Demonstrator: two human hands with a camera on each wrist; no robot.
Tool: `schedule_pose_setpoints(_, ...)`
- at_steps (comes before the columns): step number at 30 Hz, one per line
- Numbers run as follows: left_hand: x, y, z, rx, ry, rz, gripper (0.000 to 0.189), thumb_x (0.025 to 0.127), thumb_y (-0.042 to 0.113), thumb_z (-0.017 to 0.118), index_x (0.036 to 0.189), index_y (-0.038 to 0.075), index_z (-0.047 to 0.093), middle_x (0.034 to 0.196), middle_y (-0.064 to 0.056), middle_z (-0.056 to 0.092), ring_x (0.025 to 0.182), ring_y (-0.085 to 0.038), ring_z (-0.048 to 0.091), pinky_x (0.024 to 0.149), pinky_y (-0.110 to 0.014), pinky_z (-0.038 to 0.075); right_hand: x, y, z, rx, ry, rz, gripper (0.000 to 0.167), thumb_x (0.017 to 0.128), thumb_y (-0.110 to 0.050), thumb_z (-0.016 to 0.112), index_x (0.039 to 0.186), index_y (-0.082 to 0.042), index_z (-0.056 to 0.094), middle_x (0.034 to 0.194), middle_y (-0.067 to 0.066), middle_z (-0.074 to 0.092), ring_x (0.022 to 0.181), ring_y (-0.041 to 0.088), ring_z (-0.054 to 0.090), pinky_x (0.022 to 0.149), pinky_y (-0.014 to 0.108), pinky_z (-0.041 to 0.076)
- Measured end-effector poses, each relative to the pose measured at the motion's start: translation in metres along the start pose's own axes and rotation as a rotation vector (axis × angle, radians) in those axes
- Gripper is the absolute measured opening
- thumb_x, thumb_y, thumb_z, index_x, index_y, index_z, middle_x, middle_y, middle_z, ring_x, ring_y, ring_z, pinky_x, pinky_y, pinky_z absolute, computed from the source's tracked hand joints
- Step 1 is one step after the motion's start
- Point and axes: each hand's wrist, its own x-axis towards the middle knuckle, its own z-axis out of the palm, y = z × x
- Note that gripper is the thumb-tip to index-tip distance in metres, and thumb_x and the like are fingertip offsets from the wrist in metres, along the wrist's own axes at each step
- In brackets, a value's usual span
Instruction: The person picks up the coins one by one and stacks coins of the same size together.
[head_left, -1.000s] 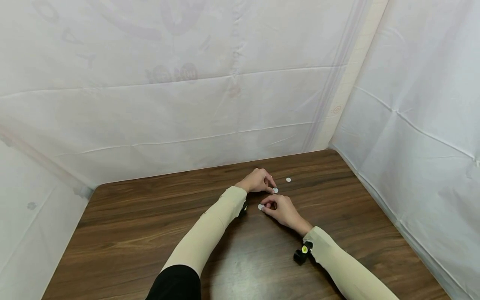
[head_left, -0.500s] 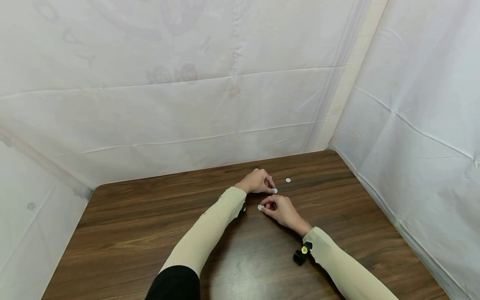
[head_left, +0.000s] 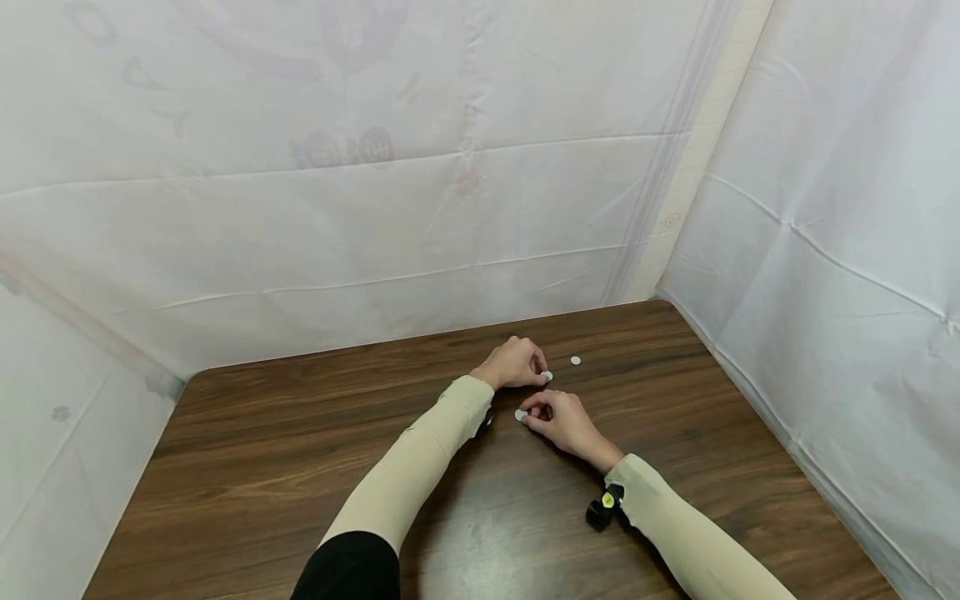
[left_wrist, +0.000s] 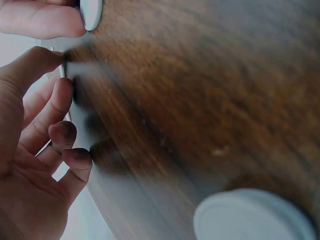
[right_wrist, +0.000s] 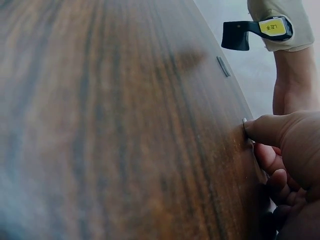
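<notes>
Beyond the middle of the dark wooden table [head_left: 285, 467], my left hand [head_left: 513, 363] pinches a small white disc [head_left: 547, 377] between thumb and finger. Nearer me and close beside it, my right hand [head_left: 566, 422] pinches a second white disc [head_left: 521, 415] by its edge. In the left wrist view that disc [left_wrist: 91, 12] shows at the top, the left hand's disc thin and edge-on. Another white disc [head_left: 575, 361] lies past the left fingertips. The left wrist view also has a large, close white disc [left_wrist: 252, 217], which the head view does not show.
A white cloth wall [head_left: 360, 242] stands behind the table and another [head_left: 840, 242] along its right side. Black wrist cameras [head_left: 600, 512] are strapped to the sleeves. The left forearm crosses the middle of the table.
The disc in the left fingers has shifted slightly up and left, changing its tilt. The right hand and the lying disc stay essentially where they were.
</notes>
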Motion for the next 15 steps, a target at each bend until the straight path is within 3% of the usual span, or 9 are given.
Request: schedule_pose_setpoints(15,-0.0016,0.0015,-0.0021,-0.018,0.015,-0.036,0.007,0.093,0.025,0.077,0.093,0.018,0.077,0.073,0.011,0.067,0.066,-0.005,0.063,0.064,-0.023,0.05,0.0002,0.0008,-0.0003,-0.008,-0.002,-0.01,0.006,0.09,-0.014,0.08,0.096,-0.015,0.079,0.079,-0.012,0.063,0.063,0.002,0.05,0.06,0.023,0.043)
